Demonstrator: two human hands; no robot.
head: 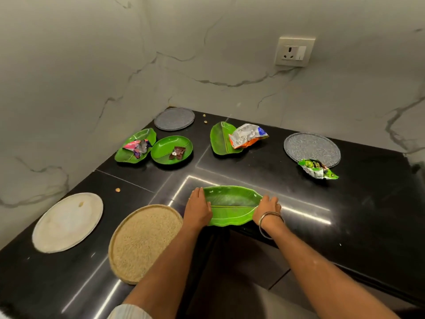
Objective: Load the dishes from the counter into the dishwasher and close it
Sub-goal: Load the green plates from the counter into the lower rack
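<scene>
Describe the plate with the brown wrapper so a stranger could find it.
Start at the counter's back left corner, by the grey plate. Just in front lie two green plates; take the rounder right one. Its neighbour holds a pink wrapper instead.

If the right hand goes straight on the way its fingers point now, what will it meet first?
The right hand grips the leaf-shaped green plate and points up-left, so probably bare black counter first, then the green plate with the crumpled wrapper; depth is unclear.

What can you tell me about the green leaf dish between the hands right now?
The green leaf dish is a glossy, plastic-looking, leaf-shaped tray with a raised central rib, wavy rim and nothing in it. It lies lengthwise left to right at the black counter's inner front edge. The left hand and right hand grip its two ends.
</scene>
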